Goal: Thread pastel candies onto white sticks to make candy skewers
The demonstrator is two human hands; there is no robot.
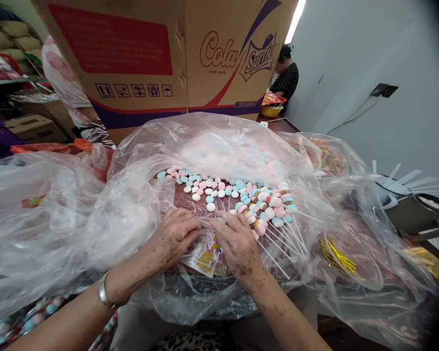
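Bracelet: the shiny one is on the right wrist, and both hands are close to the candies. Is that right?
Not quite: the head view shows the bracelet on the wrist of the left hand, not the right. That hand and the right hand are indeed close to the candies.

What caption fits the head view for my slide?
Left hand and right hand close together at printed packets, loose pastel candies beyond.
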